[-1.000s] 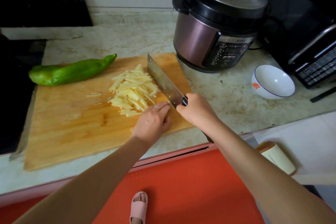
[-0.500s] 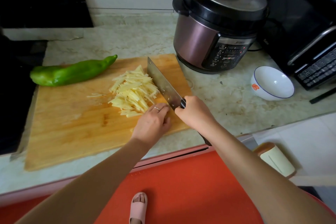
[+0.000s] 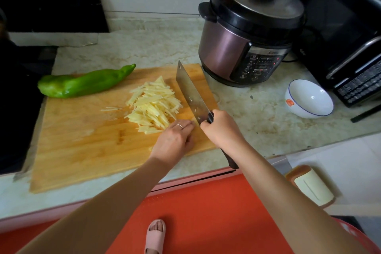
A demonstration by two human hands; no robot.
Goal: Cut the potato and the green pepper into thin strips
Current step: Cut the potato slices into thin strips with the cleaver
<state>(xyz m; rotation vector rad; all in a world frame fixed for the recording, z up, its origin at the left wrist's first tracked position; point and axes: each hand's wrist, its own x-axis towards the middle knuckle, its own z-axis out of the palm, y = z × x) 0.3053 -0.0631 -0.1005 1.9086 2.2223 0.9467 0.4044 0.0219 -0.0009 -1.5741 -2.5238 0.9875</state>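
A pile of pale potato strips (image 3: 153, 104) lies on the wooden cutting board (image 3: 82, 140), right of centre. A whole green pepper (image 3: 82, 83) rests on the board's far left corner. My right hand (image 3: 221, 130) grips the handle of a cleaver (image 3: 191, 93), whose blade stands on the board just right of the pile. My left hand (image 3: 175, 140), wearing a ring, is curled with its fingertips against the near end of the pile, right beside the blade; whatever potato lies under the fingers is hidden.
A pressure cooker (image 3: 247, 33) stands close behind the board's right end. A white bowl (image 3: 309, 99) sits to its right, in front of a black oven (image 3: 346, 47). A black hob (image 3: 18, 99) borders the board on the left.
The cleaver and both hands stay almost in place at the right of the pile; the blade has shifted only slightly. The pepper has not moved.
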